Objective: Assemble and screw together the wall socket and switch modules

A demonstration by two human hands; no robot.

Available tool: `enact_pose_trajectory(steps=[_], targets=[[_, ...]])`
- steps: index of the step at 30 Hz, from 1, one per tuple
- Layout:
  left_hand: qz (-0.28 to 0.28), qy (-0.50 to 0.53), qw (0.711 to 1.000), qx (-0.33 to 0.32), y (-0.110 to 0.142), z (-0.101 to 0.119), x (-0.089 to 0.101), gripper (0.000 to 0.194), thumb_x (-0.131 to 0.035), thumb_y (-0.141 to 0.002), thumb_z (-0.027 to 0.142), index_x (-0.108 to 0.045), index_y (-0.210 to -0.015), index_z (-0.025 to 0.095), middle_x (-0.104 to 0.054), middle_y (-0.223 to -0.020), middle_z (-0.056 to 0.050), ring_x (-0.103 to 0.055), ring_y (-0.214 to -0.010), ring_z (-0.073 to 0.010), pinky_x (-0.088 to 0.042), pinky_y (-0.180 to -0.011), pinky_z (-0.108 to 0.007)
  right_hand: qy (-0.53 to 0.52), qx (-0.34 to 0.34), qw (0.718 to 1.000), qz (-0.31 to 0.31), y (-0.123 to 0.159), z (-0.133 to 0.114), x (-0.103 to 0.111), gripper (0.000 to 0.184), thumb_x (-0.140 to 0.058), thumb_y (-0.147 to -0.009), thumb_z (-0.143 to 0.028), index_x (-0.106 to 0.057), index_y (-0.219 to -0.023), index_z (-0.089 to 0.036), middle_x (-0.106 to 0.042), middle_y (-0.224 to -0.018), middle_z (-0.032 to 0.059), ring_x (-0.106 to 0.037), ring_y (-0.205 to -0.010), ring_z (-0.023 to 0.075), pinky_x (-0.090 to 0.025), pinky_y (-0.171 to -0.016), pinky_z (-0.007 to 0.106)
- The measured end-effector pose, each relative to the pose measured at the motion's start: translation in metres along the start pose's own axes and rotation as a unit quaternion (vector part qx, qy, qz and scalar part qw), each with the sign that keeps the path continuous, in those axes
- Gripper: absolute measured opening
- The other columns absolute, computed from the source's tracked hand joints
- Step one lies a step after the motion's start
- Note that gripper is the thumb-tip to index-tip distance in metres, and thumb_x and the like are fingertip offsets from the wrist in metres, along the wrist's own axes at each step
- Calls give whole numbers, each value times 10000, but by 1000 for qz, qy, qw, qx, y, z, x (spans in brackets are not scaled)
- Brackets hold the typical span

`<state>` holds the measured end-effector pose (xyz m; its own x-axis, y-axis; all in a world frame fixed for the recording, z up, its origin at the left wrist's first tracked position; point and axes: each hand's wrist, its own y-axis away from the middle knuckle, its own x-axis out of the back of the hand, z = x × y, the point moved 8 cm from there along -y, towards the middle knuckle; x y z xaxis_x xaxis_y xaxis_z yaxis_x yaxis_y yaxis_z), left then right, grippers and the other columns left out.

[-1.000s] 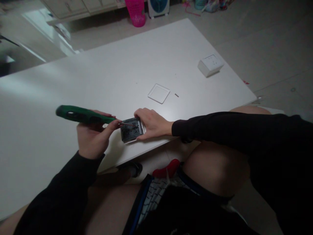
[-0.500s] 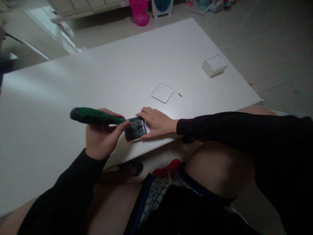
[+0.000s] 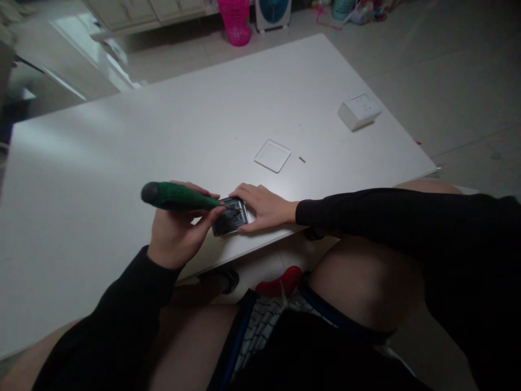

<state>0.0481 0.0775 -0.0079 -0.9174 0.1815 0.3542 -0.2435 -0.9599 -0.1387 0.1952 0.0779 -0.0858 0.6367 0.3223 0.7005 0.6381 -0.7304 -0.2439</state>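
Note:
My left hand (image 3: 174,233) is closed around a green screwdriver (image 3: 179,196) with a dark butt end. Its shaft slants down to the right, and the tip meets the dark, ribbed face of a small square wall-socket panel (image 3: 228,219). That piece lies near the table's front edge, pale rim showing. Fingers and thumb of my right hand (image 3: 265,207) grip its right side. Just beyond my hands a thin white square cover frame (image 3: 272,156) lies flat, with a small screw (image 3: 302,159) to its right.
A white box with a socket face (image 3: 360,112) stands near the right edge of the white table (image 3: 134,136). On the floor behind are a pink basket (image 3: 236,21), a blue-and-white fan (image 3: 272,13) and cabinets (image 3: 130,13).
The screwdriver's handle end has swung to the right, and my left hand has shifted slightly right with it. My right hand stays on the socket panel.

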Motion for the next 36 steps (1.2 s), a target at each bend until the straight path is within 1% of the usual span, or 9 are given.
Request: enact_pose_trajectory(steps=[6,10,15,17,21,25,28,32,36], targets=[[-2,-47,998,-35,-1,-2,0,470,-844,-767,298,-554,-1128,214,-738,-1018,-73,-773,-926,-242,-705,-715,-342,-3,6,1000,12,3,4,-3,694,-766,-800,-581,-485,-1305,-197,-602,-1293,139,-552,-1150,300,-420,-933,431],[-14,-62,997,-54,-1,0,-3,519,-831,-776,270,-538,-1203,236,-745,-1051,-91,-761,-985,-262,-713,-763,-386,-3,8,1000,15,5,6,-3,719,-764,-795,-590,-474,-1333,-210,-593,-1306,139,-543,-1163,309,-420,-935,445],[-56,-77,993,-65,-4,6,-8,408,-792,-811,275,-601,-1167,218,-738,-1092,-112,-741,-1060,-277,-714,-748,-369,0,5,1000,16,5,7,-3,754,-763,-794,-613,-484,-1351,-188,-599,-1294,148,-552,-1140,314,-435,-924,461],[-63,-82,992,-72,-6,9,-10,381,-783,-827,290,-608,-1155,204,-742,-1099,-114,-754,-1014,-260,-710,-723,-344,-1,7,1000,15,4,6,-3,759,-771,-789,-602,-487,-1355,-182,-602,-1291,150,-556,-1144,317,-441,-925,466],[-16,-82,993,-79,-8,11,-10,433,-808,-820,321,-585,-1165,184,-757,-1029,-93,-784,-895,-239,-698,-653,-317,-1,7,1000,11,3,6,-2,737,-781,-786,-590,-501,-1329,-178,-609,-1304,155,-561,-1178,318,-447,-946,465],[43,-121,988,-83,-7,13,-6,379,-864,-760,373,-636,-988,175,-743,-870,-61,-779,-779,-240,-701,-650,-342,-1,1,1000,10,3,5,-2,736,-785,-789,-568,-496,-1347,-185,-609,-1313,152,-568,-1189,318,-445,-954,467],[50,-120,988,-78,-7,12,-6,367,-875,-745,390,-643,-937,181,-745,-855,-51,-775,-743,-222,-705,-668,-330,-3,-2,1000,10,3,5,-2,732,-782,-788,-568,-492,-1352,-203,-609,-1318,146,-568,-1191,321,-441,-956,474],[27,-77,994,-78,-7,12,-8,397,-855,-771,356,-618,-1043,191,-765,-941,-47,-793,-837,-225,-704,-684,-309,-8,-3,1000,8,4,6,-3,723,-783,-788,-571,-491,-1347,-217,-604,-1328,141,-556,-1196,325,-439,-968,479],[-17,-79,993,-84,-8,16,-13,396,-791,-818,264,-567,-1139,207,-762,-1026,-57,-787,-880,-221,-685,-653,-289,-5,-4,1000,11,4,7,-2,702,-788,-785,-572,-505,-1327,-226,-603,-1326,139,-550,-1192,330,-441,-965,483]])
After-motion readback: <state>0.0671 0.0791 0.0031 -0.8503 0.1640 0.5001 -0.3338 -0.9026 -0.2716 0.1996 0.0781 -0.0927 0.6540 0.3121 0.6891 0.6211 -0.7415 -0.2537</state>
